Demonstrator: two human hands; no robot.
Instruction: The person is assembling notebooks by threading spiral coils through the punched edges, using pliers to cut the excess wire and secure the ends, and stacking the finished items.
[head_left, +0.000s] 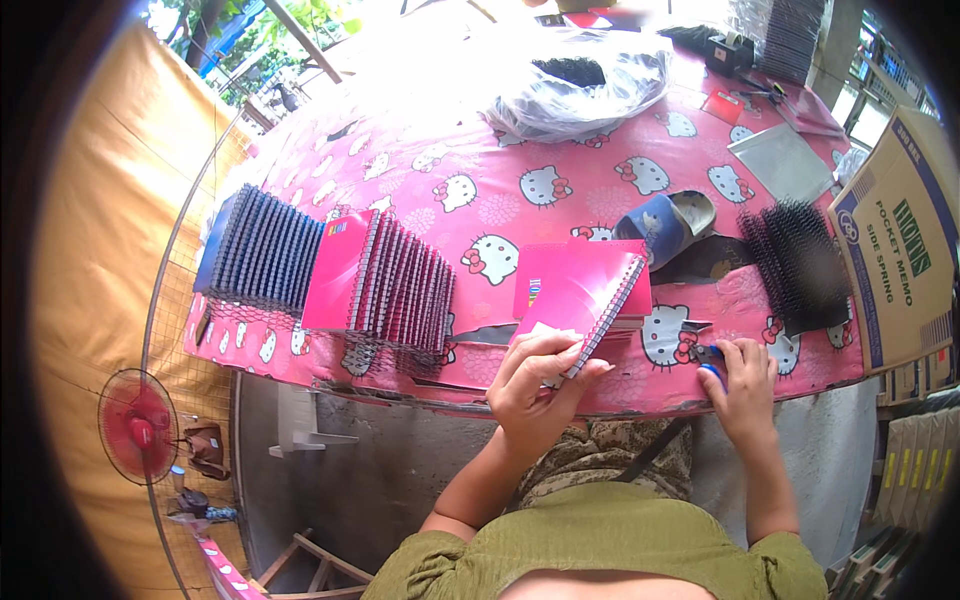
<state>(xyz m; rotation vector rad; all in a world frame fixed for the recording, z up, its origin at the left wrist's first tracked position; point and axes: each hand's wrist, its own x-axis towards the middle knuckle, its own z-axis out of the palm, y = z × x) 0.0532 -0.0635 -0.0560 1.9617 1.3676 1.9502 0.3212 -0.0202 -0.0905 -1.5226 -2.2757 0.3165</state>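
In my left hand (540, 385) is a small pink spiral notebook (575, 290), pinched between thumb and fingers at its lower end. It is tilted, with the wire binding along its right side. Under and behind it lie more pink notebooks or covers (638, 322), partly hidden. My right hand (745, 385) is closed around the blue handles of a small hand tool, seemingly pliers (710, 355), low over the table's front edge. The fingers hide much of the tool. Right of the notebook and beyond the pliers sits a bundle of black wire coils (795, 265).
Spiral notebooks stand in a pink stack (345, 265) and a blue stack (262, 245) at left. A blue slipper (655, 228) lies mid-table. Behind are a plastic bag of coils (590, 95) and a tape dispenser (730, 52). A cardboard box (900, 240) borders the right.
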